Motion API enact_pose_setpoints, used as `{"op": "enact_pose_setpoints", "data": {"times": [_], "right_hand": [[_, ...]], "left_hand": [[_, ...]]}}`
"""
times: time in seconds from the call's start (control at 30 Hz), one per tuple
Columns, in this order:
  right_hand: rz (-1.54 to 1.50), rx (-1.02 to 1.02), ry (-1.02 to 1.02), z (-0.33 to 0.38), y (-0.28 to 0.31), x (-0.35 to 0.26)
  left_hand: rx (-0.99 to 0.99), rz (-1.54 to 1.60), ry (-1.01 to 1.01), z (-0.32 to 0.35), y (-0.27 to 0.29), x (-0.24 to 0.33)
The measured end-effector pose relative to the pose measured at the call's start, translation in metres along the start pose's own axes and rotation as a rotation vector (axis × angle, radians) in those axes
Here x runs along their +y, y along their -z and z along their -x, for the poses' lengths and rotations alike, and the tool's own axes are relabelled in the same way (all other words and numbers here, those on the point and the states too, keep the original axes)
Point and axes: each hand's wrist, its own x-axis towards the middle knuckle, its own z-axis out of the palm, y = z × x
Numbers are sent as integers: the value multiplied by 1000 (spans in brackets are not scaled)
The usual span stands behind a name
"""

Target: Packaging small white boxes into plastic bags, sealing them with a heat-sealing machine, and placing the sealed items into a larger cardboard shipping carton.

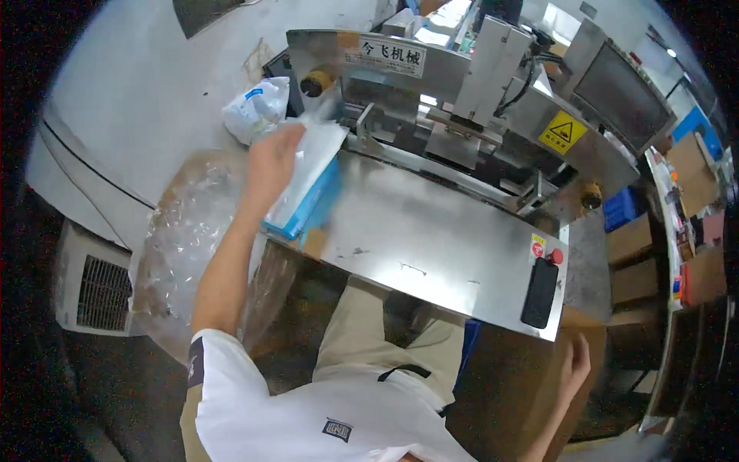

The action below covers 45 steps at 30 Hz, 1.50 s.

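Observation:
My left hand is over the left end of the steel machine table, its fingers pinched at the edge of a thin, see-through plastic bag that is smeared by motion. Beneath it lies a stack of white plastic bags on a blue tray. Hanging low past the table's right corner, my right hand holds nothing, its fingers loosely apart. A steel machine with a central press head stands behind the table.
A big clear plastic sack full of clear pieces bulges at the left, below a white bag. On the table's right end are a black phone-like slab and a red button. A cardboard box stands under my right hand.

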Motion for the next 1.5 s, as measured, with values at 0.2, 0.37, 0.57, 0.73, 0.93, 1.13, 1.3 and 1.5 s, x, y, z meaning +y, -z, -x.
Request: {"op": "enact_pose_setpoints", "data": {"times": [0.2,0.37,0.57,0.73,0.93,1.13,1.3,1.5], "right_hand": [[-51,-334,738,12,-166,-165],[-236,-679,568,10,-190,-166],[-189,-322,908,22,-179,-184],[12,-513,1028,15,-185,-159],[175,-672,940,8,-186,-149],[126,-947,721,-11,-174,-135],[-104,-1174,605,-41,-179,-143],[-94,-1148,630,-114,-235,-107]], "left_hand": [[-608,306,-150,101,-14,146],[-743,602,260,138,-9,180],[-765,672,582,179,-27,149],[-311,248,-314,158,-28,168],[-1036,198,-400,127,-45,168],[-1213,200,-242,119,-42,147],[-1309,488,-22,81,-39,137],[-1355,325,16,34,-89,91]]}}
